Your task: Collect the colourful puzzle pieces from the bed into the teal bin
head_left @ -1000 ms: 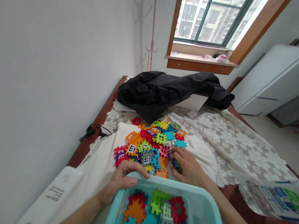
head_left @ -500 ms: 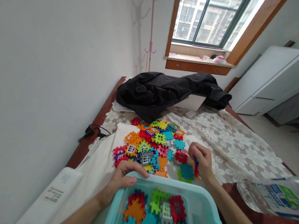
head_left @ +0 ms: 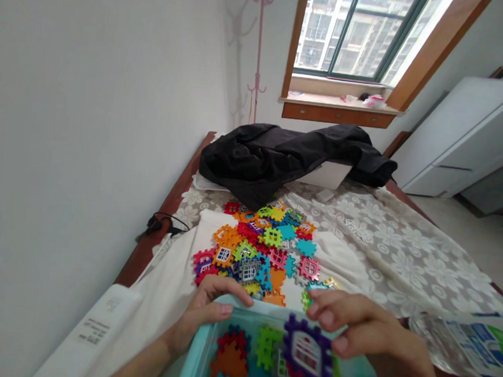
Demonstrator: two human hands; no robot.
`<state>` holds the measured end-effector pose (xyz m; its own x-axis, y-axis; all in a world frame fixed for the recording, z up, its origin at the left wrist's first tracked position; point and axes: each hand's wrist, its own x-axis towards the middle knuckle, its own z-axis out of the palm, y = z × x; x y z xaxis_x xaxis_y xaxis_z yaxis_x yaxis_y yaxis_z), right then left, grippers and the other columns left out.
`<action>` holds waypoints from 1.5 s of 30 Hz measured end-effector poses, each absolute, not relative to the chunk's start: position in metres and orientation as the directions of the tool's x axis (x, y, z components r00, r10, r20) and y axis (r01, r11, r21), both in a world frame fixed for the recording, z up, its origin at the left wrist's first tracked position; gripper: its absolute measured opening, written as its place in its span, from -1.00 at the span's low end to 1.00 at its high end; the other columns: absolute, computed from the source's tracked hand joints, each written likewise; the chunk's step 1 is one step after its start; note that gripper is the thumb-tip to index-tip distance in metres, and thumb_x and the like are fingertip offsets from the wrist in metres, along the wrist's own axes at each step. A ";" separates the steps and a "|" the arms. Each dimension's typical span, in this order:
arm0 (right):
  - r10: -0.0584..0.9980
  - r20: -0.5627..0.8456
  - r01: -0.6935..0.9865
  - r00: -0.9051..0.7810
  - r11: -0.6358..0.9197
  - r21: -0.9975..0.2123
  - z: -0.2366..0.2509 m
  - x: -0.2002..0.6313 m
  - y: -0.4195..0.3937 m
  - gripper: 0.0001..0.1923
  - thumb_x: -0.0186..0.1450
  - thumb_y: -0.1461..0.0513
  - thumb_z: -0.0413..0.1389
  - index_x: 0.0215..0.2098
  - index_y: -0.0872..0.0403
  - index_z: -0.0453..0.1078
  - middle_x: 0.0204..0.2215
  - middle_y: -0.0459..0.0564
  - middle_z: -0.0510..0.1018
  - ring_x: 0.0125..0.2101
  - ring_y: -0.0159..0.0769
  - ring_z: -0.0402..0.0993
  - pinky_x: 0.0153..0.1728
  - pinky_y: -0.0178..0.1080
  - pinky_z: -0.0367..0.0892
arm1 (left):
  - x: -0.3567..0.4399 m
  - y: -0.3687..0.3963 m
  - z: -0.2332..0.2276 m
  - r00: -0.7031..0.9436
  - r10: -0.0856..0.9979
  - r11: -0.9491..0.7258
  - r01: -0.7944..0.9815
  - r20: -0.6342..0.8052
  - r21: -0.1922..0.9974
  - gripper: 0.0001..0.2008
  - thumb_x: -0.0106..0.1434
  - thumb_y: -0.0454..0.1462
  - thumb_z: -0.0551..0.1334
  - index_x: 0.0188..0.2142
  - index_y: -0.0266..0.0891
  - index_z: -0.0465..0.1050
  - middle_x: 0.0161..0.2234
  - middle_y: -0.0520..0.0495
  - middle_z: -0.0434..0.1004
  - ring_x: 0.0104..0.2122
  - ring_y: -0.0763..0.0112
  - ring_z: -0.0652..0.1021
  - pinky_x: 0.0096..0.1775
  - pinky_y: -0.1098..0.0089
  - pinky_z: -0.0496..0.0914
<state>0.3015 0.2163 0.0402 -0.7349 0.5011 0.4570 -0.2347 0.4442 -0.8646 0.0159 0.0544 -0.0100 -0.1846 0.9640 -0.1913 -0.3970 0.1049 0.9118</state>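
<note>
You've got a white wall (head_left: pixel 87 111) along the left edge of the worktop (head_left: pixel 186 177), daylight pouring through a wood-framed window (head_left: pixel 361 40) beyond the far edge, buildings (head_left: pixel 319 25) outside! Past the far left corner rises a pink stand (head_left: pixel 260 44); off the right edge, a white cabinet (head_left: pixel 460 132) meets pale floor (head_left: pixel 445 217).

Home interior, most likely a flat: wood-framed window (head_left: pixel 363 37) with a drawer-fronted sill (head_left: pixel 338 114), and a multi-storey building (head_left: pixel 318 34) right outside. Pink coat rack (head_left: pixel 259 47) against plain white walls (head_left: pixel 89 83), plus a tall white fridge-like cabinet (head_left: pixel 460 132) on the right. Lacy floral tablecloth (head_left: pixel 397 246), heaped black cloth (head_left: pixel 298 152) and bright toy tiles (head_left: pixel 257 250) also say domestic, not lab or workshop.
</note>
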 end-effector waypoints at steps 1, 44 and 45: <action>0.529 0.484 -0.274 -0.697 0.427 -0.862 0.036 0.299 0.223 -0.24 0.34 -0.44 -0.23 -0.18 -0.18 0.57 -0.31 0.07 0.57 -0.23 0.04 0.56 -0.13 0.10 0.50 | 0.016 0.054 -0.010 -0.184 0.966 0.099 -0.393 -0.183 0.914 -0.71 0.06 -0.13 0.43 -0.23 -0.21 0.68 -0.21 -0.12 0.68 -0.18 0.15 0.60 -0.13 0.28 0.49; 0.455 0.383 0.166 -0.804 0.790 -0.590 -0.024 0.257 0.268 -0.81 0.40 0.24 0.21 -0.14 -0.03 0.25 0.07 0.12 0.51 0.05 -0.09 0.45 0.03 -0.02 0.44 | 0.023 0.053 0.011 -0.220 0.937 0.165 -0.411 -0.273 0.897 -0.74 0.06 -0.13 0.44 -0.25 -0.13 0.68 -0.19 -0.05 0.69 -0.13 0.17 0.57 -0.07 0.29 0.45; 0.440 0.403 0.138 -0.803 0.794 -0.592 -0.027 0.255 0.266 -0.80 0.40 0.23 0.21 -0.11 -0.04 0.26 0.08 0.12 0.51 0.07 -0.09 0.45 0.05 -0.02 0.44 | 0.023 0.053 0.010 -0.214 0.936 0.170 -0.418 -0.279 0.892 -0.74 0.05 -0.12 0.44 -0.25 -0.13 0.68 -0.19 -0.04 0.68 -0.14 0.18 0.58 -0.08 0.29 0.45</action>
<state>0.2548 0.2659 -0.0271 -0.8027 0.4400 0.4027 0.1384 0.7942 -0.5917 0.0231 0.0530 0.0104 -0.2138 0.9363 -0.2788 -0.4178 0.1703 0.8924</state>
